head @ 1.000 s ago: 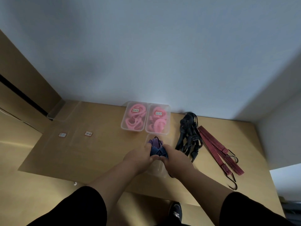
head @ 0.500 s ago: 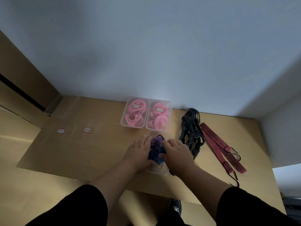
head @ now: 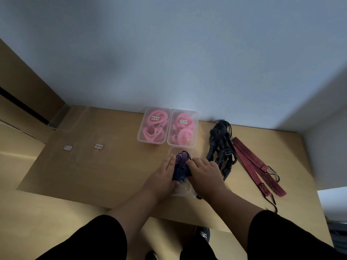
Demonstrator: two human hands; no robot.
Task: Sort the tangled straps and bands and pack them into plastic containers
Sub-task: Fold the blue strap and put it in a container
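- Three clear plastic containers sit on the wooden table; the two at twelve o'clock from the hands stand side by side, touching.
- Left pink-band container and right pink-band container each hold coiled pink bands under a small label.
- Third container, just below them, holds the blue and purple strap bundle, long axis running twelve to six, purple end at twelve.
- Left hand presses the bundle's left side, fingers straight.
- Right hand grips its right side, fingers curled.
- Black straps and red striped bungee cords lie at three o'clock.
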